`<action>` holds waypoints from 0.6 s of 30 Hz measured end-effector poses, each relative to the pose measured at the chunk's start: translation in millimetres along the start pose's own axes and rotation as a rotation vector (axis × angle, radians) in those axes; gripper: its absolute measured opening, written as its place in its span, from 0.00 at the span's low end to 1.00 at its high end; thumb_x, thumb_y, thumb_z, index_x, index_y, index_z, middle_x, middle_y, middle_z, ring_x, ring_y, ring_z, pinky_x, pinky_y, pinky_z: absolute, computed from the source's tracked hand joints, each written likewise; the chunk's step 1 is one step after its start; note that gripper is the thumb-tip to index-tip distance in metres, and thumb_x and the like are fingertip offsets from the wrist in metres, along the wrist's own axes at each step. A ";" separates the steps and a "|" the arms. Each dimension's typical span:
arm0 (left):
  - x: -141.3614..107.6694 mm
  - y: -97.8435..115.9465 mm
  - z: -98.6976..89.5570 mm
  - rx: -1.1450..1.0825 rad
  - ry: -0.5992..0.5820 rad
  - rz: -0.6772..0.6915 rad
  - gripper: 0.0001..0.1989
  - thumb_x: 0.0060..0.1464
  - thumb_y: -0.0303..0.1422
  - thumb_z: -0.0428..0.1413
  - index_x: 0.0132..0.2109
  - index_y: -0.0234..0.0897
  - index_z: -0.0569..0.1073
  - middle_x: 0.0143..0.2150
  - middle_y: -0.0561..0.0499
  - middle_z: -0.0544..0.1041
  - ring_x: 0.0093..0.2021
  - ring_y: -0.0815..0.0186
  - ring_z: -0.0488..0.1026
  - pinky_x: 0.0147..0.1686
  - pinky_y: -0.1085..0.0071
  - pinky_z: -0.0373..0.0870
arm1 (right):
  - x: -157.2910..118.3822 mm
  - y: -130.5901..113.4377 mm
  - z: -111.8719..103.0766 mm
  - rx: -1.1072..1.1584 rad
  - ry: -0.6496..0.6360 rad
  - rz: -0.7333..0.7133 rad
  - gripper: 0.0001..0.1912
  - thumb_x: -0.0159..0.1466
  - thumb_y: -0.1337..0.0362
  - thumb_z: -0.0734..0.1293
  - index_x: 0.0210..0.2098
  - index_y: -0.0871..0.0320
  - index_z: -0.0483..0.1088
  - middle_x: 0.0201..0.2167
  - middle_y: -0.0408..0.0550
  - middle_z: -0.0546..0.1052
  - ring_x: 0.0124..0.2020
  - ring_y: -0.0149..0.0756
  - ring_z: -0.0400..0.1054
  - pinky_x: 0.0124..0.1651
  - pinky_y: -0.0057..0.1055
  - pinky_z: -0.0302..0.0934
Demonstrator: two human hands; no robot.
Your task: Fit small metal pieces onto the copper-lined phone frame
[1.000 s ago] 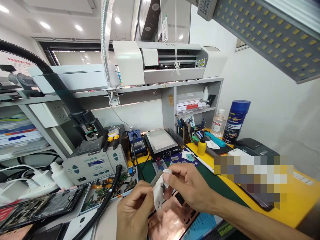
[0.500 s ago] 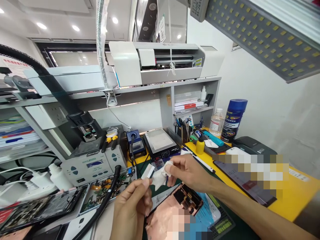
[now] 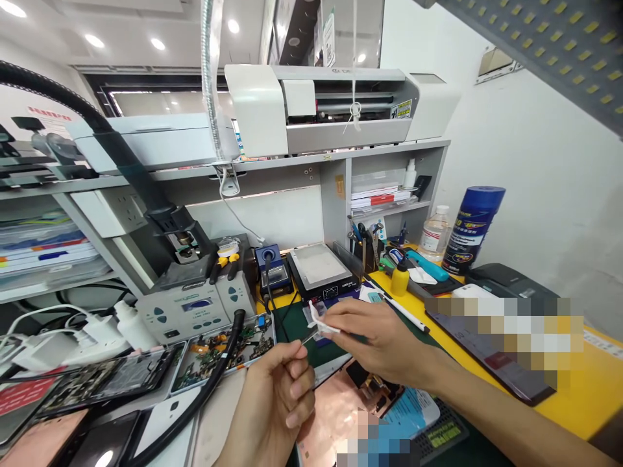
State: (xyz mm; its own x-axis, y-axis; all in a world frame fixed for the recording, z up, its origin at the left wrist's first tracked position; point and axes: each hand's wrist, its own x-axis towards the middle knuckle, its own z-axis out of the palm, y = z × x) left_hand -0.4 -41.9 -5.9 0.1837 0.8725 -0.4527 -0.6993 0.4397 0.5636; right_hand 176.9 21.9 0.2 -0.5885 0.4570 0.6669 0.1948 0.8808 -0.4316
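Observation:
My left hand (image 3: 272, 395) is closed, thumb and forefinger pinching a small thin flat piece (image 3: 309, 336) seen nearly edge-on; its exact kind does not show. In my right hand (image 3: 379, 334) is a crumpled white tissue (image 3: 325, 325), gripped between thumb and fingers close against the far end of that piece. Whether the tissue wraps it I cannot tell. Below both hands lies an opened device with a copper-coloured sheet (image 3: 335, 399), a dark cut-out and flex parts at its upper right. Part of it is blurred out.
A tray of small circuit parts (image 3: 226, 353) lies left, crossed by a black hose (image 3: 219, 376). Behind stand a hot plate (image 3: 321, 269), a soldering station (image 3: 275, 269) and a yellow bottle (image 3: 400, 280). A tablet-like device (image 3: 487, 353) and a blue spray can (image 3: 472, 230) are right.
My right hand has turned over and brought the tissue against the piece. The piece now shows edge-on rather than flat. The whole view has shifted slightly.

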 end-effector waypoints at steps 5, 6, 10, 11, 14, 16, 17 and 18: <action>-5.1 2.8 -3.5 0.066 0.054 0.043 0.12 0.55 0.32 0.55 0.24 0.34 0.70 0.16 0.59 0.56 0.13 0.77 0.45 0.11 0.79 0.40 | -1.6 4.4 0.2 -0.152 -0.104 -0.141 0.11 0.69 0.69 0.62 0.46 0.60 0.74 0.44 0.55 0.78 0.43 0.39 0.71 0.44 0.34 0.64; -5.9 4.2 -4.7 0.114 0.078 0.075 0.11 0.53 0.33 0.58 0.25 0.33 0.71 0.17 0.59 0.58 0.14 0.78 0.46 0.11 0.79 0.40 | -0.7 3.2 -0.7 -0.138 -0.098 -0.128 0.11 0.69 0.69 0.61 0.45 0.60 0.75 0.43 0.55 0.78 0.43 0.39 0.70 0.44 0.34 0.64; -8.4 11.0 -10.6 0.541 0.190 0.378 0.15 0.47 0.42 0.65 0.29 0.34 0.74 0.19 0.60 0.60 0.16 0.77 0.48 0.14 0.79 0.40 | 4.6 -3.3 -7.4 -0.005 -0.059 0.147 0.11 0.69 0.64 0.63 0.34 0.60 0.74 0.33 0.50 0.75 0.35 0.35 0.67 0.38 0.31 0.61; -9.0 12.1 -12.0 0.662 0.195 0.470 0.16 0.46 0.45 0.66 0.31 0.35 0.75 0.19 0.60 0.59 0.17 0.77 0.48 0.15 0.78 0.41 | 5.5 -4.3 -9.0 0.036 -0.065 0.244 0.12 0.69 0.62 0.64 0.31 0.60 0.73 0.30 0.47 0.74 0.32 0.33 0.65 0.34 0.30 0.59; -10.5 12.6 -14.8 0.926 0.151 0.649 0.17 0.50 0.47 0.64 0.36 0.38 0.78 0.20 0.59 0.61 0.20 0.74 0.50 0.18 0.76 0.45 | 6.4 -5.1 -11.0 0.222 -0.113 0.450 0.14 0.67 0.59 0.66 0.28 0.60 0.71 0.25 0.43 0.70 0.27 0.30 0.63 0.29 0.27 0.56; -10.5 11.7 -15.9 1.028 0.118 0.690 0.15 0.53 0.46 0.61 0.33 0.38 0.78 0.23 0.56 0.65 0.22 0.72 0.52 0.20 0.74 0.48 | 6.2 -4.3 -10.4 0.384 -0.149 0.531 0.14 0.65 0.57 0.68 0.28 0.60 0.71 0.24 0.43 0.71 0.27 0.31 0.65 0.30 0.27 0.58; -10.1 11.2 -16.3 1.052 0.107 0.697 0.15 0.54 0.46 0.61 0.31 0.38 0.78 0.24 0.55 0.67 0.22 0.72 0.53 0.20 0.74 0.48 | 6.2 -3.6 -10.0 0.455 -0.168 0.568 0.15 0.64 0.56 0.69 0.28 0.61 0.71 0.24 0.43 0.72 0.27 0.31 0.66 0.30 0.27 0.60; -9.5 10.9 -16.7 1.054 0.099 0.695 0.15 0.54 0.46 0.60 0.30 0.37 0.78 0.24 0.55 0.67 0.22 0.72 0.52 0.20 0.74 0.48 | 6.2 -2.8 -9.7 0.517 -0.184 0.601 0.16 0.63 0.54 0.69 0.28 0.61 0.72 0.24 0.44 0.74 0.27 0.32 0.68 0.31 0.27 0.62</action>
State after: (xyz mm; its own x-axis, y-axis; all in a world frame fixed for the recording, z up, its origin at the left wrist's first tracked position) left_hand -21.3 -49.0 -7.0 -0.0845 0.9873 0.1345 0.2693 -0.1074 0.9571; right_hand 180.4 23.4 11.5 -0.6270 0.7662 0.1406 0.1584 0.3021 -0.9400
